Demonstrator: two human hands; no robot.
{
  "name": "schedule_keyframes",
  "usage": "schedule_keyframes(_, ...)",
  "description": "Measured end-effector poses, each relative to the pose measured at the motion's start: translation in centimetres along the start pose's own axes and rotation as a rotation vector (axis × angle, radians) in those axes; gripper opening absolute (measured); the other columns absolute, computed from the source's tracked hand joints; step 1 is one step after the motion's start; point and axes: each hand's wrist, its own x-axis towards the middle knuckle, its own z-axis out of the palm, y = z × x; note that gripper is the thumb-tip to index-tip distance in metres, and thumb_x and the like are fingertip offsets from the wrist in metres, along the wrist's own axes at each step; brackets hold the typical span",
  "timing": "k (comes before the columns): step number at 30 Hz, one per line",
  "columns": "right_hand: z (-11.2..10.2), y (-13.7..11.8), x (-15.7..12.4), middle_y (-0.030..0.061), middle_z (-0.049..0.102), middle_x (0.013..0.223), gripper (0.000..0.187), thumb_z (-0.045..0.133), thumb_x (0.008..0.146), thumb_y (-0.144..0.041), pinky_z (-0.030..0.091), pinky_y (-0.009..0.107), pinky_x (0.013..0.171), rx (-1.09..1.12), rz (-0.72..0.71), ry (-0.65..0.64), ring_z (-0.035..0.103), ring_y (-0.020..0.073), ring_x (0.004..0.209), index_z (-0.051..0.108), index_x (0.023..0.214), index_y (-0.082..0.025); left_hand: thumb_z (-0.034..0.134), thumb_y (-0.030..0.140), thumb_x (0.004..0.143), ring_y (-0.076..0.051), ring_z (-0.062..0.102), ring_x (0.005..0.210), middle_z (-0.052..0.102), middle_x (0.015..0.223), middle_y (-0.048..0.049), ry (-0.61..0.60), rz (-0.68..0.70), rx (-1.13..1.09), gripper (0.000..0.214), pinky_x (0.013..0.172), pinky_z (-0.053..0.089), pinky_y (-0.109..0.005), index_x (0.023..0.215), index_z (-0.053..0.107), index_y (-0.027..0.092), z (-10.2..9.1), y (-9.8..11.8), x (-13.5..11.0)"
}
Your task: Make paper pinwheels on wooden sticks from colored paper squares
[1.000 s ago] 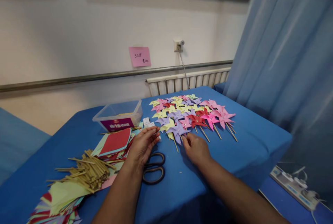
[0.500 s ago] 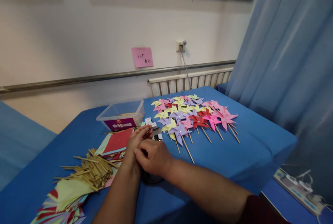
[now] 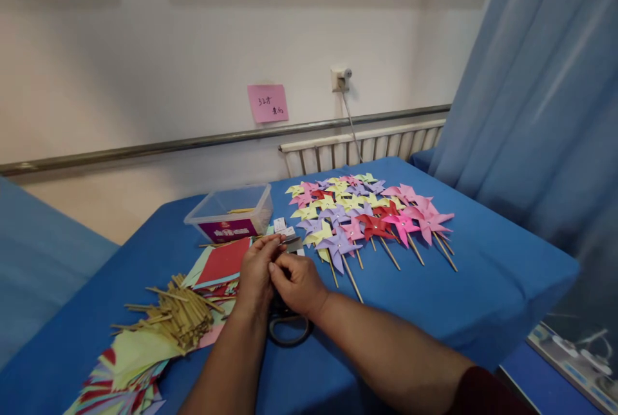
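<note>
My left hand (image 3: 255, 272) and my right hand (image 3: 297, 283) meet at the middle of the blue table (image 3: 483, 286). Both have their fingers curled and pressed together. The left fingertips pinch at a small grey and white box (image 3: 291, 242); what they hold is too small to make out. My right hand's fingertips touch the left hand. Black scissors (image 3: 288, 330) lie partly hidden under both hands. Just to the right lies a spread of paper pinwheels (image 3: 369, 215) on wooden sticks, in pink, yellow, purple and red.
A clear plastic tub (image 3: 232, 212) stands behind the hands. To the left are a red sheet on stacked paper (image 3: 223, 260), a heap of short wooden sticks (image 3: 178, 313) and fanned coloured sheets (image 3: 120, 370). A blue curtain (image 3: 541, 100) hangs right; a radiator (image 3: 362, 145) is behind.
My right hand left the purple pinwheel's stick and moved left to join my left hand over the scissors. My left hand went from flat to pinched at the small box.
</note>
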Motion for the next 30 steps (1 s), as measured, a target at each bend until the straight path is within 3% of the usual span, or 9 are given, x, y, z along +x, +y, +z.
schedule_keyframes(4, 0.0, 0.5, 0.0, -0.0027, 0.053, 0.061, 0.031, 0.047, 0.092, -0.033, 0.033, 0.023, 0.057, 0.085, 0.073, 0.025, 0.047, 0.0110, 0.057, 0.052, 0.064, -0.020, 0.080, 0.029, 0.052, -0.012, 0.059, 0.062, 0.069, 0.073, -0.0024, 0.014, 0.100, 0.059, 0.030, 0.061, 0.045, -0.023, 0.074, 0.068, 0.014, -0.3, -1.0, 0.1)
schedule_keyframes(9, -0.2, 1.4, 0.2, -0.0014, 0.056, 0.063, 0.035, 0.043, 0.093, -0.040, 0.037, 0.024, 0.059, 0.173, 0.182, 0.075, 0.051, 0.0127, 0.060, 0.056, 0.068, -0.019, 0.075, 0.031, 0.060, -0.015, 0.061, 0.063, 0.068, 0.069, -0.0030, 0.007, 0.167, 0.335, 0.024, 0.063, 0.047, -0.026, 0.076, 0.069, 0.015, -2.1, -0.8, -1.9)
schedule_keyframes(13, -0.4, 1.4, 0.2, -0.0014, 0.056, 0.061, 0.034, 0.043, 0.092, -0.042, 0.037, 0.024, 0.057, 0.176, 0.228, 0.057, 0.051, 0.0134, 0.058, 0.058, 0.071, -0.019, 0.073, 0.033, 0.068, -0.020, 0.065, 0.070, 0.072, 0.077, -0.0067, 0.075, 0.267, 0.700, 0.025, 0.066, 0.048, -0.029, 0.088, 0.073, 0.018, -5.5, 2.2, -3.2)
schedule_keyframes(15, -0.4, 1.1, 0.1, -0.0020, 0.055, 0.059, 0.034, 0.044, 0.091, -0.043, 0.036, 0.024, 0.055, 0.184, 0.227, 0.040, 0.049, 0.0131, 0.056, 0.057, 0.070, -0.020, 0.073, 0.030, 0.068, -0.025, 0.066, 0.085, 0.074, 0.089, -0.0084, 0.186, 0.354, 0.907, 0.021, 0.076, 0.048, -0.032, 0.088, 0.075, 0.022, -7.5, 4.3, -3.0)
schedule_keyframes(17, -0.3, 0.8, 0.0, -0.0026, 0.053, 0.057, 0.034, 0.045, 0.090, -0.042, 0.035, 0.024, 0.055, 0.192, 0.215, 0.028, 0.048, 0.0127, 0.054, 0.056, 0.068, -0.020, 0.075, 0.027, 0.066, -0.029, 0.063, 0.104, 0.073, 0.103, -0.0109, 0.214, 0.408, 1.037, 0.024, 0.086, 0.045, -0.034, 0.090, 0.075, 0.024, -9.0, 5.9, -2.3)
schedule_keyframes(19, -0.3, 0.7, 0.1, -0.0033, 0.051, 0.056, 0.033, 0.046, 0.090, -0.042, 0.034, 0.024, 0.054, 0.190, 0.202, 0.023, 0.047, 0.0125, 0.053, 0.055, 0.066, -0.020, 0.078, 0.026, 0.062, -0.030, 0.061, 0.108, 0.073, 0.106, -0.0134, 0.154, 0.379, 1.127, 0.029, 0.088, 0.043, -0.033, 0.090, 0.075, 0.022, -10.0, 6.7, -1.4)
schedule_keyframes(24, -0.3, 0.6, 0.2, -0.0033, 0.052, 0.056, 0.034, 0.046, 0.089, -0.039, 0.033, 0.024, 0.056, 0.177, 0.194, 0.003, 0.047, 0.0122, 0.055, 0.054, 0.063, -0.020, 0.080, 0.031, 0.058, -0.026, 0.065, 0.083, 0.073, 0.080, -0.0098, -0.053, 0.209, 1.211, 0.025, 0.071, 0.043, -0.028, 0.079, 0.073, 0.019, -10.5, 6.2, -0.3)
schedule_keyframes(30, 0.1, 1.0, 0.5, -0.0020, 0.059, 0.061, 0.033, 0.047, 0.090, -0.039, 0.035, 0.024, 0.057, 0.153, 0.198, -0.027, 0.049, 0.0122, 0.057, 0.059, 0.067, -0.019, 0.077, 0.040, 0.060, -0.024, 0.064, 0.079, 0.072, 0.078, -0.0076, -0.160, 0.264, 1.373, 0.023, 0.069, 0.040, -0.026, 0.073, 0.071, 0.022, -10.7, 6.4, -0.1)
